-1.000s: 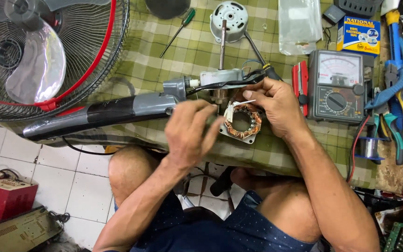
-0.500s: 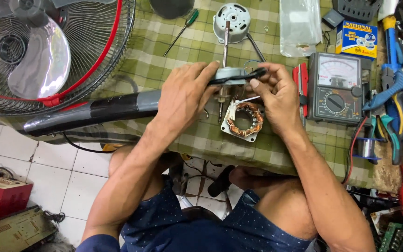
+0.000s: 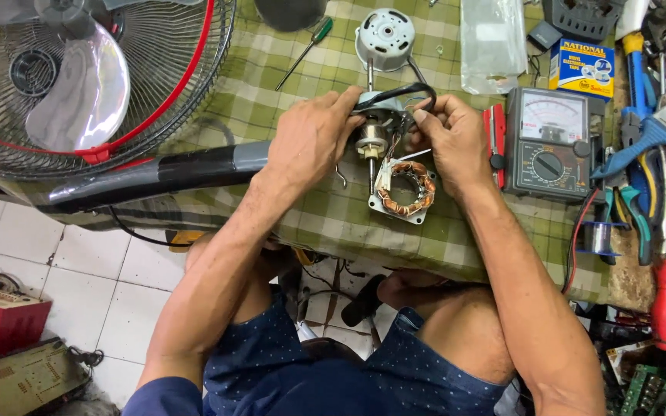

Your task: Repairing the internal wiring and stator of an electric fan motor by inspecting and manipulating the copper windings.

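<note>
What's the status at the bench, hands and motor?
Left hand and right hand both gripping the motor assembly. Copper-wound stator lies beneath on the checked cloth. Nothing blocking.

Left hand [image 3: 310,139] and right hand [image 3: 452,139] on fan motor [image 3: 375,127], above copper-wound stator [image 3: 405,189] on checked cloth [image 3: 310,223].

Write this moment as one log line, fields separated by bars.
left hand: grips motor rotor part | right hand: pinches black cable | stator coil: flat on checked cloth | multimeter: beside right hand
</note>
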